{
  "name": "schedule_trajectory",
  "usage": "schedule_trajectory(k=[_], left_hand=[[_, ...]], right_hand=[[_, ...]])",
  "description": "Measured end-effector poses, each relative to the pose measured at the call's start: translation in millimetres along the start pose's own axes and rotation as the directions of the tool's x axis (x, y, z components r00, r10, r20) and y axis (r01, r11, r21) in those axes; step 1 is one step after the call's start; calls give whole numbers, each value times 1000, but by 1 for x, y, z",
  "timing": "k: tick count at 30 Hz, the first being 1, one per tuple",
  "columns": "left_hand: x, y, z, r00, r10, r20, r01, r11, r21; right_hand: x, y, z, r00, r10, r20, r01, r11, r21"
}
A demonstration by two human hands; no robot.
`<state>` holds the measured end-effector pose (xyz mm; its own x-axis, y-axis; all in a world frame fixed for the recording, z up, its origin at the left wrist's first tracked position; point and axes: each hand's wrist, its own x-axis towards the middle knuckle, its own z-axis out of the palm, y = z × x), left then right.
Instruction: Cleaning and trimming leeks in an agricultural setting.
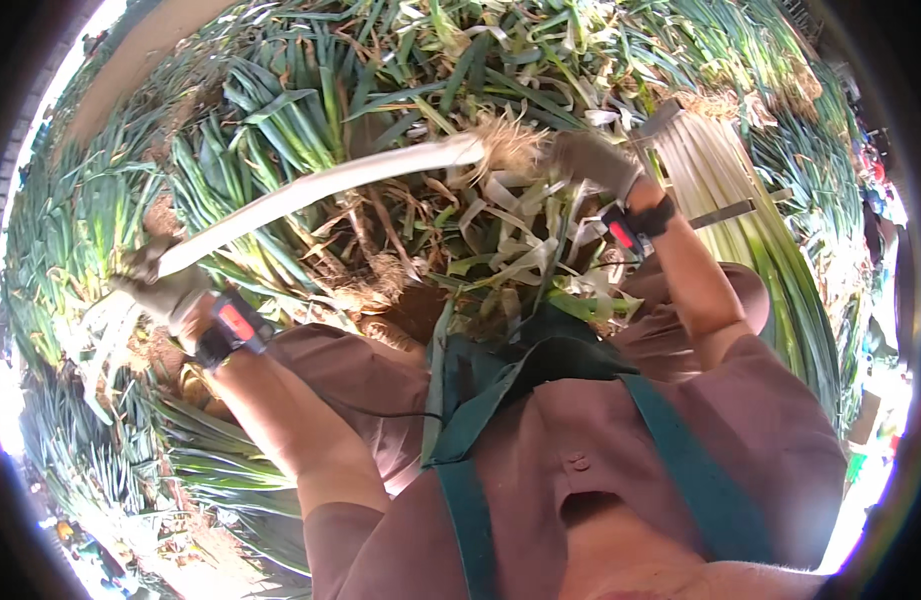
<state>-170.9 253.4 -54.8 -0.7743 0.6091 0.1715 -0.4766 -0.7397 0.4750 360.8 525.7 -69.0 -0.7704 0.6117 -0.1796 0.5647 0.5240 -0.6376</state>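
Observation:
A long green onion (pixel 325 187) stretches across in front of me, its white shaft slightly bowed and its shaggy roots at the right end. My left hand (pixel 170 288), in a dirty glove, is closed around the stalk's left end, where leaves trail below it. Beside the roots is my gloved right hand (pixel 592 163); motion smears its fingers, so I cannot tell whether it touches them. Dark straps with small red-faced devices sit on both wrists. To the right of my right forearm, a bundle of pale-stemmed green onions (pixel 715 165) lies between metal bars (pixel 722 213).
Heaps of green onions (pixel 295 115) surround me on the left, far and right sides. Loose peeled leaves and dry scraps (pixel 500 225) litter the space before my knees. A pale brown strip (pixel 130 70) crosses the far left. A thin cable (pixel 355 408) runs from my left wrist.

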Motion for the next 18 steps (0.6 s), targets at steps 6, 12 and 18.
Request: schedule_trajectory(k=[6,12,18], left_hand=[[-54,-107,101,994,-79,-74,89,986,141],[-109,-160,174,952,-286,109,103,634,766],[-82,-137,167,724,-88,684,-533,-701,474]], right_hand=[[38,-98,84,950,-311,30,245,801,546],[66,-156,37,896,-184,-403,408,-10,913],[11,-137,-54,720,90,-689,619,366,695]])
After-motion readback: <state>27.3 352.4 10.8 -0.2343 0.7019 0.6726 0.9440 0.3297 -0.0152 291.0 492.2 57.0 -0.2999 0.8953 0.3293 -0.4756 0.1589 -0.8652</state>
